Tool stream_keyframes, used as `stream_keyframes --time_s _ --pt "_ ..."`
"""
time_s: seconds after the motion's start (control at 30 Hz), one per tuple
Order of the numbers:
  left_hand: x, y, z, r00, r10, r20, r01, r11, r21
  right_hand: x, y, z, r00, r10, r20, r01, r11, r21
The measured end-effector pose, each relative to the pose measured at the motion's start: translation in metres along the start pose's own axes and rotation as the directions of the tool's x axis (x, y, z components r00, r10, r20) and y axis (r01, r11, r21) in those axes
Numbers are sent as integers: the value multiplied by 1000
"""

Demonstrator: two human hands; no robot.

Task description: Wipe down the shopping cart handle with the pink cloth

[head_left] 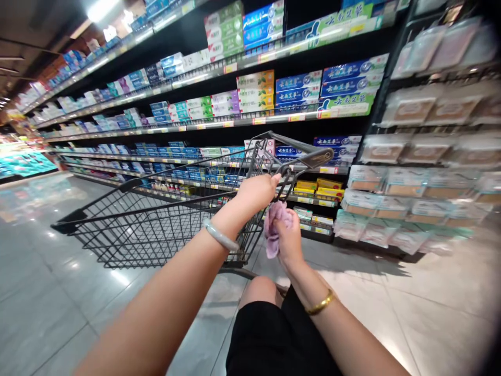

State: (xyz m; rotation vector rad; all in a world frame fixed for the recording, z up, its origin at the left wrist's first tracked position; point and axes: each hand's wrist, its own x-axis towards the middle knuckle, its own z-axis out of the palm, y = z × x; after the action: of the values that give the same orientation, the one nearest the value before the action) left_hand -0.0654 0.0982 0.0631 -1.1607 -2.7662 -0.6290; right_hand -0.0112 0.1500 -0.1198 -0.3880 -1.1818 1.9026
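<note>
A dark wire shopping cart (168, 209) stands in front of me, its basket reaching out to the left and its handle (313, 156) at the upper right. My left hand (256, 192), with a pale bangle on its wrist, is closed on the cart's frame just below the handle; its fingertips are mostly hidden. Lower and to the right, my right hand (290, 237) grips a crumpled light purple cloth (273, 230) close to the cart's rear bars. A gold bracelet circles the right wrist.
Long shelves (235, 124) of boxed goods run along the far side of the cart. At the right, packaged items (415, 149) hang on a rack. Glossy tile floor (43, 292) lies around the cart, and my knee (260, 290) is close beneath my hands.
</note>
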Motion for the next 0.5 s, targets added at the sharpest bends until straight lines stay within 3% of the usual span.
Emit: stream_keyframes --time_s 0.17,0.23,0.27,0.3,0.33,0.37,0.4,0.47,0.5 --pt "-1 14 3 1000 -4 12 2 995 98 -9 -4 -18 996 44 83 -33 990 -138" --pt "-1 17 2 1000 7 28 -10 996 90 -6 -27 -27 987 -121 104 140 969 -201" --pt "0 18 0 999 15 44 -19 997 77 -2 -44 -31 948 -297 113 316 911 -263" --pt "2 19 -2 997 27 67 -31 998 59 5 -62 -33 855 -497 149 516 788 -336" --pt "4 20 -4 995 39 95 -43 998 39 13 -80 -34 723 -661 199 676 620 -399" --pt "7 21 -5 991 51 122 -54 998 17 23 -96 -33 601 -754 265 767 450 -458" --pt "9 23 -7 988 61 142 -60 998 -6 34 -111 -31 510 -783 355 810 298 -506" --pt "13 27 -8 986 67 152 -59 997 -56 55 -133 -26 415 -729 545 829 56 -556" --pt "15 29 -8 987 67 146 -55 995 -88 64 -142 -23 388 -677 626 831 -36 -555"
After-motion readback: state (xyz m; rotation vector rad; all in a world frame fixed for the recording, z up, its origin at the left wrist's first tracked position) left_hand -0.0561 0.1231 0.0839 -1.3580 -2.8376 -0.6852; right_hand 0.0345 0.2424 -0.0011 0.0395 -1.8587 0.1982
